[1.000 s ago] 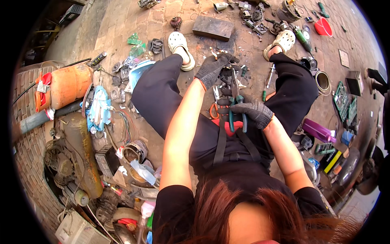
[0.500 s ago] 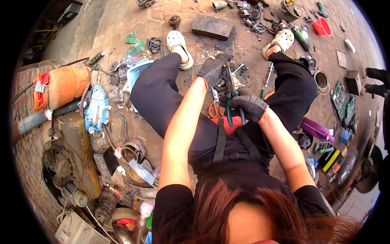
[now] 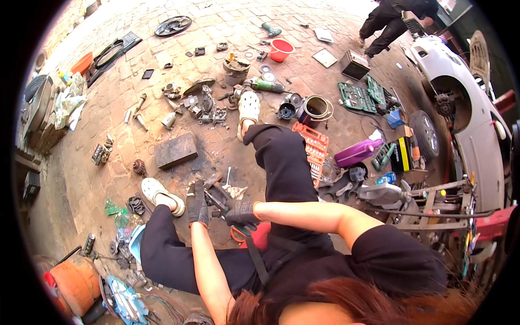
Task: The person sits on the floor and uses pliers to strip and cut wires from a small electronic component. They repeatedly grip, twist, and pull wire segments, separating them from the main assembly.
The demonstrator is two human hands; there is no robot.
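Both my hands wear dark grey knitted gloves and are close together, low between my legs. My left hand (image 3: 197, 205) is closed, fingertips pointing away from me; what it holds is too small to make out. My right hand (image 3: 241, 213) is wrapped round a pair of pliers (image 3: 217, 201), whose dark jaws point toward my left hand. The handles are mostly hidden by the glove. An orange-handled tool (image 3: 236, 234) lies just below my right hand. A crumpled pale scrap (image 3: 235, 192) lies on the ground beyond it.
A dark metal block (image 3: 176, 151) sits past my left shoe. Motor parts (image 3: 208, 108), a green angle grinder (image 3: 265, 85) and a red bucket (image 3: 281, 50) lie farther out. An orange socket case (image 3: 312, 146), purple bottle (image 3: 357, 153) and car body (image 3: 460, 86) are right. Another person (image 3: 387, 27) stands far right.
My view has swung to the right, bringing the car and the other person into sight. My hands remain close together, with the pliers still in my right hand.
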